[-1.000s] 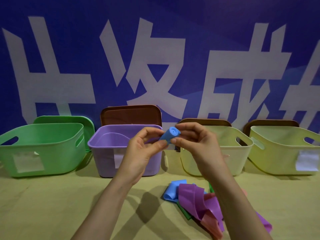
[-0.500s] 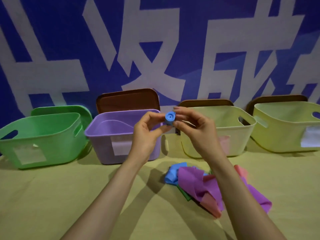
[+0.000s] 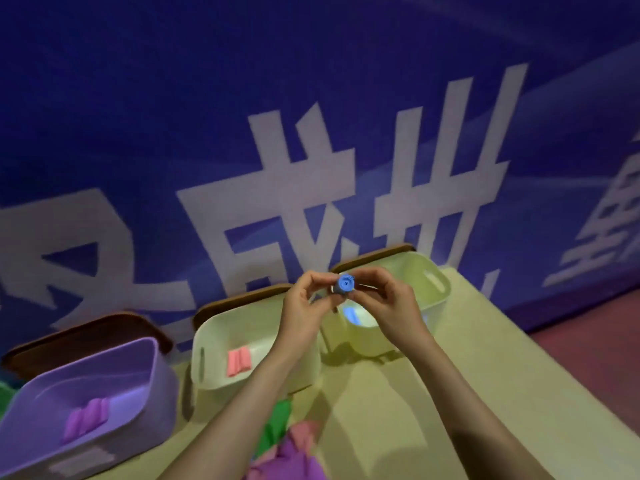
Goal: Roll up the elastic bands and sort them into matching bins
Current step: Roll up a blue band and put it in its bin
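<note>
A rolled blue elastic band (image 3: 345, 284) is pinched between my left hand (image 3: 304, 306) and my right hand (image 3: 388, 303), held above the far right pale yellow bin (image 3: 434, 289). Blue rolls (image 3: 351, 314) lie inside that bin. The middle cream bin (image 3: 207, 355) holds pink rolls (image 3: 238, 362). The purple bin (image 3: 152, 386) on the left holds purple rolls (image 3: 86, 417). A heap of loose bands (image 3: 287, 452), green, pink and purple, lies on the table below my arms.
Brown lids (image 3: 86, 330) lean behind the bins against a blue banner wall with white characters. A corner of a green bin (image 3: 5, 393) shows at the far left. The table's right edge (image 3: 554, 372) borders a reddish floor.
The view has swung right and risen, so the bins' insides now show. Both hands carried the blue roll from over the purple bin to above the far right bin.
</note>
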Tool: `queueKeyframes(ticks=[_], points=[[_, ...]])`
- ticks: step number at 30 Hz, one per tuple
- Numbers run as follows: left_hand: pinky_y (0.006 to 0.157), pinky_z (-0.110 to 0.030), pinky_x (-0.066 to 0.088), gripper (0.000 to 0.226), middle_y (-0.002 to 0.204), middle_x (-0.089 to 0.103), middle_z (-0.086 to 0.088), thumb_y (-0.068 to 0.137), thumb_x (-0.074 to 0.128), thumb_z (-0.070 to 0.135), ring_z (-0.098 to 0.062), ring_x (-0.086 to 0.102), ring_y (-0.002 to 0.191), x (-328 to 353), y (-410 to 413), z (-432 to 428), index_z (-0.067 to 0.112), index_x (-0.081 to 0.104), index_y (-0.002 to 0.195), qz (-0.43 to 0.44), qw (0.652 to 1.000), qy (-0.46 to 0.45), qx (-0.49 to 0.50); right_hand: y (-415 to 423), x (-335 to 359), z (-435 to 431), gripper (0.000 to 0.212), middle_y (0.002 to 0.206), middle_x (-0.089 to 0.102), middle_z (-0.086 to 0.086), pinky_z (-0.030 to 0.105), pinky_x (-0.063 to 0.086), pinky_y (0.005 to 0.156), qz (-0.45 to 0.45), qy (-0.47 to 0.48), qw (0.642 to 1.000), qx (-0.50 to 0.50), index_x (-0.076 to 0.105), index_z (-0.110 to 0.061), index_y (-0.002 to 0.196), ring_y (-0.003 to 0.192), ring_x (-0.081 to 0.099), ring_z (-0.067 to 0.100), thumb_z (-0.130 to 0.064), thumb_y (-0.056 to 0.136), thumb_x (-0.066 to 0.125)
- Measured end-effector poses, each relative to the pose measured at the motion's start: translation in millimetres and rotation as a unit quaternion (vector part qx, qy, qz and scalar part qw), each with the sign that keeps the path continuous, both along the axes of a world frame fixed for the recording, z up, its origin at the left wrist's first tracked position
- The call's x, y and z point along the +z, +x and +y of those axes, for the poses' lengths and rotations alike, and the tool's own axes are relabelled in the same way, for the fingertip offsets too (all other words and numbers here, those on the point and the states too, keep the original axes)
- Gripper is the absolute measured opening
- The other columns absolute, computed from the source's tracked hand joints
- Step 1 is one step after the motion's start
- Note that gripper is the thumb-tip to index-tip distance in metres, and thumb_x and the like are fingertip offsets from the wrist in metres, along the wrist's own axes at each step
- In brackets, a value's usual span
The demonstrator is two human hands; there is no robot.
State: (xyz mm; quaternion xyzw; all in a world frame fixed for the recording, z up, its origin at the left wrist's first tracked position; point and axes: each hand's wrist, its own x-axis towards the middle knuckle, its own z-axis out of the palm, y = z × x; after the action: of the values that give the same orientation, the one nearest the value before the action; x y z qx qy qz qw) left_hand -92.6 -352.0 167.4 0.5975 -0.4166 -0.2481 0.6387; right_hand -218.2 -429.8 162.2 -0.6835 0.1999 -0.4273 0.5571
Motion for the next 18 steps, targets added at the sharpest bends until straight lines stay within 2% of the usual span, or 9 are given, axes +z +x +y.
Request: queueKeyframes(ticks=[2,4,6,8,11,12,13,15,18], points=[[0.084,-0.017,0.048,0.028,0.098,0.07,0.004,0.08,0.067,-0.009,-0.007,0.064,0.099,7,-18,-33,0.017,0.064,0.091,-0.005,1.0,0.02,-0.024,-17,7,-36,0.024,0.095,0.071,-0.008,0.023,0.052,0.087,0.029,-0.016,0.999,-0.017,0.065,-0.021,0.097,0.095,0.067,0.011,-0.002,0.084,0.067],[0.092,-0.018,0.047,0.031,0.11,0.065,0.001,0.085,0.059,-0.011,-0.006,0.06,0.105,6,-29,-63,0.016,0.061,0.101,-0.022,0.997,0.06,-0.052,-26,4,-74,0.022,0.098,0.07,-0.005,0.022,0.052,0.086,0.068,-0.02,0.997,-0.031,0.065,-0.012,0.103,0.095,0.067,0.01,-0.001,0.085,0.065],[0.095,-0.024,0.047,0.034,0.118,0.058,-0.003,0.09,0.051,-0.011,-0.011,0.055,0.11,-2,-33,-89,0.01,0.056,0.117,0.004,0.988,0.136,-0.08,-27,-5,-107,0.022,0.096,0.07,-0.004,0.016,0.05,0.081,0.13,-0.011,0.991,-0.038,0.065,-0.009,0.104,0.092,0.067,0.01,0.002,0.084,0.064],[0.088,-0.025,0.048,0.039,0.121,0.052,-0.003,0.095,0.045,-0.006,-0.013,0.051,0.11,-14,-29,-109,0.005,0.048,0.132,0.059,0.966,0.236,-0.092,-20,-21,-132,0.025,0.092,0.067,-0.002,0.015,0.047,0.075,0.208,0.017,0.977,-0.039,0.065,-0.008,0.104,0.09,0.065,0.014,0.002,0.082,0.065],[0.079,-0.024,0.047,0.027,0.115,0.048,-0.006,0.096,0.045,0.0,-0.013,0.048,0.099,-34,-13,-132,0.007,0.055,0.119,0.121,0.923,0.361,-0.06,2,-48,-160,0.02,0.086,0.061,0.009,0.034,0.051,0.071,0.288,0.164,0.944,-0.005,0.062,-0.007,0.097,0.084,0.06,0.023,0.004,0.08,0.066],[0.081,-0.025,0.047,0.02,0.115,0.046,-0.009,0.096,0.047,0.003,-0.014,0.048,0.096,-40,-7,-139,0.008,0.056,0.113,0.144,0.909,0.389,-0.043,11,-57,-168,0.017,0.083,0.059,0.01,0.034,0.051,0.065,0.309,0.206,0.928,0.008,0.061,-0.008,0.09,0.081,0.059,0.024,0.004,0.08,0.067],[0.088,-0.029,0.046,0.02,0.12,0.046,-0.011,0.097,0.049,0.01,-0.017,0.05,0.102,-45,-3,-144,0.007,0.054,0.116,0.167,0.896,0.411,-0.03,20,-66,-174,0.016,0.082,0.058,0.012,0.031,0.051,0.059,0.34,0.232,0.911,0.016,0.059,-0.009,0.083,0.076,0.058,0.024,0.004,0.079,0.067],[0.105,-0.038,0.036,0.047,0.144,0.037,-0.013,0.099,0.049,0.029,-0.025,0.039,0.131,-59,6,-154,0.005,0.04,0.139,0.213,0.872,0.442,-0.006,39,-87,-184,0.017,0.08,0.056,0.014,0.028,0.05,0.053,0.409,0.243,0.879,0.032,0.055,-0.008,0.074,0.064,0.057,0.021,0.004,0.08,0.066],[0.113,-0.044,0.024,0.063,0.156,0.021,-0.01,0.099,0.044,0.04,-0.027,0.021,0.144,-74,11,-164,0.008,0.022,0.148,0.28,0.851,0.444,0.023,66,-116,-191,0.016,0.067,0.054,0.015,0.035,0.053,0.06,0.505,0.215,0.834,0.053,0.054,-0.002,0.066,0.056,0.055,0.024,0.002,0.079,0.063]])
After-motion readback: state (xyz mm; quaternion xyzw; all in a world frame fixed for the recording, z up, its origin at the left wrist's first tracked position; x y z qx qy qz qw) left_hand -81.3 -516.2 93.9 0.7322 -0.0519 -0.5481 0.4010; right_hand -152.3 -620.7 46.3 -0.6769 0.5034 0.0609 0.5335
